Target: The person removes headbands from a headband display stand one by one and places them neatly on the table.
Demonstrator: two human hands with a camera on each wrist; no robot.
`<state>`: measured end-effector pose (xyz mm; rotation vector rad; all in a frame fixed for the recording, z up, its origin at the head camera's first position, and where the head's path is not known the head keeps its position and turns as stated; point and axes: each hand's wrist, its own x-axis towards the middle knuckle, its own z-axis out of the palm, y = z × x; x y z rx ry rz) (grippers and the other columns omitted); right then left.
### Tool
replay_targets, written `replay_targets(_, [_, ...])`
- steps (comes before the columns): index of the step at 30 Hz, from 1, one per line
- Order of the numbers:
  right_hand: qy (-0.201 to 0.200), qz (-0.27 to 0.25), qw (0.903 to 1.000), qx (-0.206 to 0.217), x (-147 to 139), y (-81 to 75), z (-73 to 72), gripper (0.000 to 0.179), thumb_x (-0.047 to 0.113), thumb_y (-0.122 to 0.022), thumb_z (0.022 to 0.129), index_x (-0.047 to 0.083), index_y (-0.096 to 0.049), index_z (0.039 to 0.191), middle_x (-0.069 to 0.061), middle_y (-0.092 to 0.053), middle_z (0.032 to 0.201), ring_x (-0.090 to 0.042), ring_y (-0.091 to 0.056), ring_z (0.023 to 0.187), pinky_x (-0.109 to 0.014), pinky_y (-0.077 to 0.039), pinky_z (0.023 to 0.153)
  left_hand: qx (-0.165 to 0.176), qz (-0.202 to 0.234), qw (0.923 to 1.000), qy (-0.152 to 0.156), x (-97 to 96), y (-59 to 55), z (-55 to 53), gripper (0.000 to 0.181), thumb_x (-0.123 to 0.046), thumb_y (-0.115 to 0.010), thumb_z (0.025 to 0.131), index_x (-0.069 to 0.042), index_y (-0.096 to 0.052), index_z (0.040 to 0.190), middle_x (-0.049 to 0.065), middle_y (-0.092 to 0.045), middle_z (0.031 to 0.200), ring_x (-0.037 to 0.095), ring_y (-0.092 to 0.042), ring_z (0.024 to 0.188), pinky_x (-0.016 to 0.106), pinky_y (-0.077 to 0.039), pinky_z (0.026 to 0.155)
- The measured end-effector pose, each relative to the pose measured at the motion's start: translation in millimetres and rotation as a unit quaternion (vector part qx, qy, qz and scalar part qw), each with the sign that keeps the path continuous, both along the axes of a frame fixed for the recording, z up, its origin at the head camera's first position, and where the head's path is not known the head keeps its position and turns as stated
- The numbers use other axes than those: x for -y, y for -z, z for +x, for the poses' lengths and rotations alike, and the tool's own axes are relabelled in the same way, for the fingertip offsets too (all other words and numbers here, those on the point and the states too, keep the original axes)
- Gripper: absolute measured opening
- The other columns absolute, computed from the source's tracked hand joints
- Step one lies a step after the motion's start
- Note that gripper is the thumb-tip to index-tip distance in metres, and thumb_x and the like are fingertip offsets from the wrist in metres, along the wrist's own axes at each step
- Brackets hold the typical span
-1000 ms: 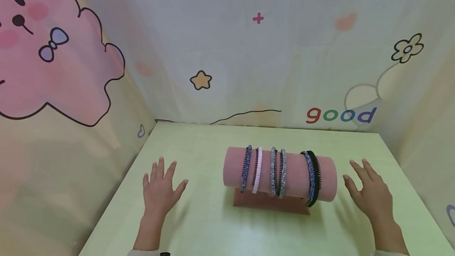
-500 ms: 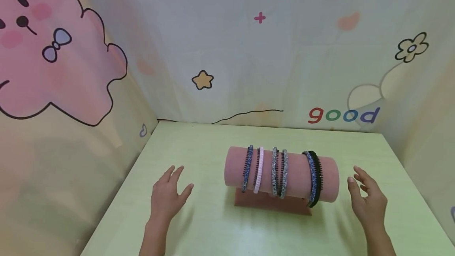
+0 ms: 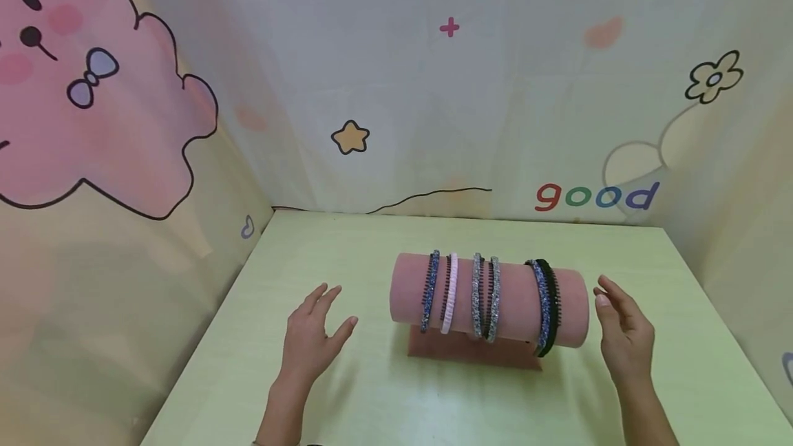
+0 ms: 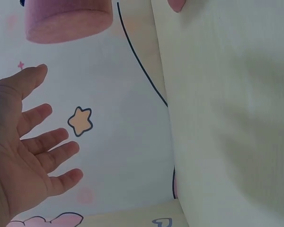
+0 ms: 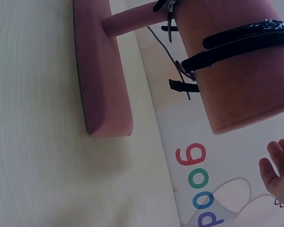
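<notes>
A pink velvet roll stand [image 3: 517,301] holds several toothed headbands across its top. From left to right they are a blue glitter headband [image 3: 429,294], a pale pink headband [image 3: 449,294], two silver glitter headbands [image 3: 493,305], then another blue glitter headband [image 3: 543,308] against a black headband [image 3: 551,315]. My left hand [image 3: 312,339], holding nothing, is over the table to the left of the roll, thumb spread from the fingers. Close beside the roll's right end, my right hand [image 3: 627,336] has its fingers slightly bent and nothing in them. The left wrist view shows the left palm [image 4: 26,165] below the roll's end.
A pale green table [image 3: 347,405] carries the stand on its pink base [image 3: 473,349]. Printed cloth walls close in the back and both sides, with "good" lettering [image 3: 597,197] and a yellow star [image 3: 351,137] at the back.
Both hands have moved inward toward the roll, the left to the right and the right to the left. Their fingers were spread wider a second ago. Stand and headbands keep their places.
</notes>
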<state>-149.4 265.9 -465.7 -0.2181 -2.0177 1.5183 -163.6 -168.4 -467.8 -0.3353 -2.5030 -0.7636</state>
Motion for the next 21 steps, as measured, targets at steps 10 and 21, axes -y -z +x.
replay_targets(10, [-0.034, -0.013, 0.9992, 0.013, 15, -12.8, -4.7, 0.036, 0.017, -0.043, 0.099, 0.008, -0.052, 0.132, 0.003, -0.057, 0.124, -0.006, -0.050, 0.110, -0.013, -0.040, 0.086, 0.015, 0.036, 0.9989, 0.026, -12.9, -9.4, -2.6, 0.055, -0.032, -0.074, 0.078, -0.009, -0.058, 0.125, 0.017, -0.050, 0.130, 0.037, -0.049, 0.114, 0.058, -0.037, 0.088])
replay_targets(21, [-0.085, 0.030, 0.9956, 0.024, 24, -16.7, -14.1, 0.040, 0.021, -0.043, 0.099, 0.012, -0.046, 0.139, 0.002, -0.049, 0.134, -0.004, -0.044, 0.115, -0.016, -0.034, 0.092, 0.010, 0.068, 0.9960, 0.057, -20.0, -13.0, -7.5, 0.054, -0.031, -0.074, 0.079, -0.008, -0.058, 0.125, 0.016, -0.051, 0.130, 0.034, -0.049, 0.116, 0.057, -0.039, 0.087])
